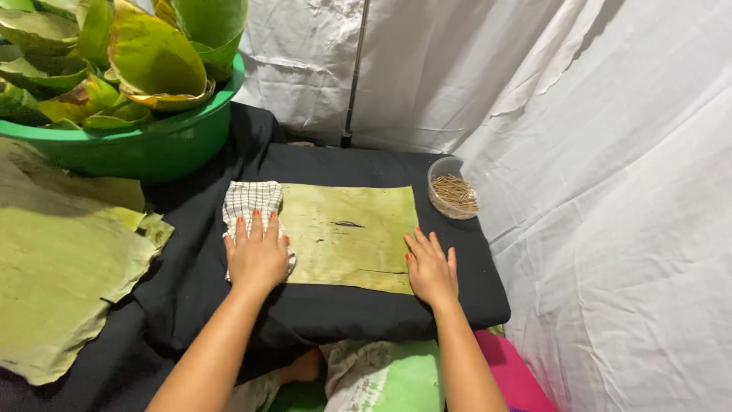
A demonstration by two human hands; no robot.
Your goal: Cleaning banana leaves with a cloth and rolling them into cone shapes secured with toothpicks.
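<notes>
A rectangular green banana leaf piece [347,233] lies flat on a black cloth-covered board [473,297]. My left hand [257,255] presses flat on a white checked cloth [252,202] at the leaf's left edge. Palm down, my right hand [431,267] rests on the leaf's lower right corner, fingers spread.
A clear plastic cup of thin wooden sticks [453,191] stands at the board's far right corner. A green basin [137,145] full of folded leaf cups sits at the back left. A stack of large leaf sheets [61,259] lies on the left. White fabric [610,191] hangs behind and to the right.
</notes>
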